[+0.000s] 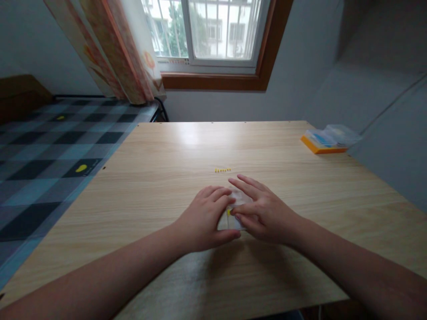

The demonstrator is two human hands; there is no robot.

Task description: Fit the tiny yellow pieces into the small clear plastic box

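Note:
A small clear plastic box (223, 222) rests on the table near its middle, largely covered by my hands. My left hand (206, 218) grips the box from the left, thumb along the near side and fingers over the far side. Over the box's right part is my right hand (263, 211), index finger and thumb brought together beside a small yellow piece (229, 212) inside it. Whatever is between those fingertips is too small to make out; the other fingers stretch forward. Beyond the box, several tiny yellow pieces (223, 170) lie in a short row.
The light wood table (160, 178) fills the middle of the view. A clear-lidded case with an orange base (323, 149) stands at the far right edge. On the left is a bed with a checked cover (66, 138); a curtain (123, 53) hangs beside the window (220, 31).

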